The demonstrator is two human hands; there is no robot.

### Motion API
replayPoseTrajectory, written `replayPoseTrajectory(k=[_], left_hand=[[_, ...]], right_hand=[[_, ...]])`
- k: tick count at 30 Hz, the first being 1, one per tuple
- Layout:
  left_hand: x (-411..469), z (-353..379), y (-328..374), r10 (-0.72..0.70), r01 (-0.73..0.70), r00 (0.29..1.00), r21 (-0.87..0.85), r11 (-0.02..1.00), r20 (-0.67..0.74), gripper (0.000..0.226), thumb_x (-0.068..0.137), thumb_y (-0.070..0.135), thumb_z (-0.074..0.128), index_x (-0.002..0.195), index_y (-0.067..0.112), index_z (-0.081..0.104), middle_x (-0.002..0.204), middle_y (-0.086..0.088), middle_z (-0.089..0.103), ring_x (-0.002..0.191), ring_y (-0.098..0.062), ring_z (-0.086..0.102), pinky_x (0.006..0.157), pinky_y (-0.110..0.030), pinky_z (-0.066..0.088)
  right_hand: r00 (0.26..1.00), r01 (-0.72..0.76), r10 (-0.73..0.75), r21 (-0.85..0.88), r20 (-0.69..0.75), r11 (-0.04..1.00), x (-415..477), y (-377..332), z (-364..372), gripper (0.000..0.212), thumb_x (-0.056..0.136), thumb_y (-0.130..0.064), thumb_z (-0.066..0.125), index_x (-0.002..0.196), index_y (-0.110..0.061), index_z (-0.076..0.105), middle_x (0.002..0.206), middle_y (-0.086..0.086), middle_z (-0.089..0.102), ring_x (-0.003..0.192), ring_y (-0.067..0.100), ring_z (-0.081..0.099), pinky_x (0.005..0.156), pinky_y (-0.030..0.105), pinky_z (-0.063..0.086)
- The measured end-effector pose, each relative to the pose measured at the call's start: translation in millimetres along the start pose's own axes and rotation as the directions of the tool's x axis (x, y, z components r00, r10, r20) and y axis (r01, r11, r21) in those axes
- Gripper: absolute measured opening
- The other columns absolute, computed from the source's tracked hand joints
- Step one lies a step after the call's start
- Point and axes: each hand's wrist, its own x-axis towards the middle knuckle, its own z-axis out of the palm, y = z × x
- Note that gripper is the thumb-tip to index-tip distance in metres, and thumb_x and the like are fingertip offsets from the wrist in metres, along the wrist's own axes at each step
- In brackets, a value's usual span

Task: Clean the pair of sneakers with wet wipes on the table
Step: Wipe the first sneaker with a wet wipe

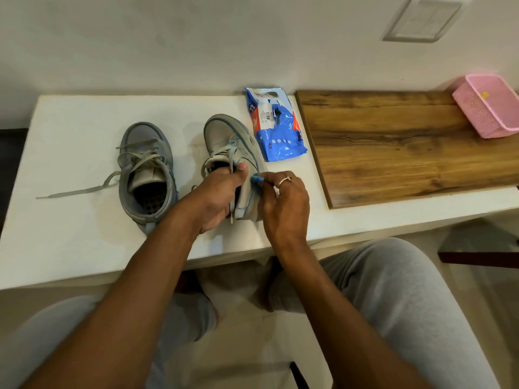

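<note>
Two grey sneakers rest on the white table (70,242). The left sneaker (146,169) stands upright with loose laces trailing left. The right sneaker (233,144) is tipped onto its side, sole edge facing right. My left hand (222,197) grips it at the collar, thumb over the tongue. My right hand (283,203), wearing a ring, pinches a small blue wet wipe (256,179) against the sneaker's sole edge near the heel. A blue wet wipes packet (276,130) lies just beyond the right sneaker.
A wooden board (407,147) covers the table's right part, and a pink basket (488,105) sits on its far right corner. A white wall rises right behind the table. My knees in grey trousers are below the front edge.
</note>
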Motion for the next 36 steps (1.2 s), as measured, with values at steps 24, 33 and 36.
replayPoseTrajectory(k=[24, 33, 36], left_hand=[[0, -4, 1, -0.014, 0.016, 0.999, -0.039, 0.999, 0.035, 0.036, 0.1, 0.036, 0.044, 0.128, 0.015, 0.05, 0.109, -0.01, 0.066, 0.093, -0.024, 0.062, 0.07, -0.038, 0.054], [-1, -1, 0, 0.02, -0.019, 1.0, -0.048, 0.999, 0.019, 0.039, 0.1, 0.035, 0.042, 0.132, 0.013, 0.05, 0.105, -0.003, 0.065, 0.101, -0.02, 0.062, 0.078, -0.035, 0.054], [-2, -2, 1, 0.007, -0.005, 1.0, -0.051, 0.999, 0.025, 0.038, 0.101, 0.034, 0.041, 0.132, 0.013, 0.049, 0.104, -0.004, 0.065, 0.097, -0.019, 0.062, 0.078, -0.037, 0.054]], right_hand=[[0.989, 0.14, -0.144, 0.08, 0.04, 0.987, -28, -7, 4, 0.015, 0.091, -0.016, 0.063, 0.102, -0.022, 0.071, 0.099, -0.003, 0.068, 0.094, 0.013, 0.059, 0.08, 0.034, 0.052], [1.0, 0.005, -0.004, 0.013, -0.028, 1.0, 2, -6, 3, 0.016, 0.091, -0.016, 0.063, 0.105, -0.021, 0.071, 0.097, -0.001, 0.068, 0.091, 0.017, 0.058, 0.08, 0.041, 0.051], [0.999, 0.019, -0.019, 0.0, 0.034, 1.0, -12, -4, -1, 0.017, 0.093, -0.021, 0.061, 0.106, -0.025, 0.071, 0.099, -0.004, 0.067, 0.091, 0.013, 0.057, 0.08, 0.036, 0.051]])
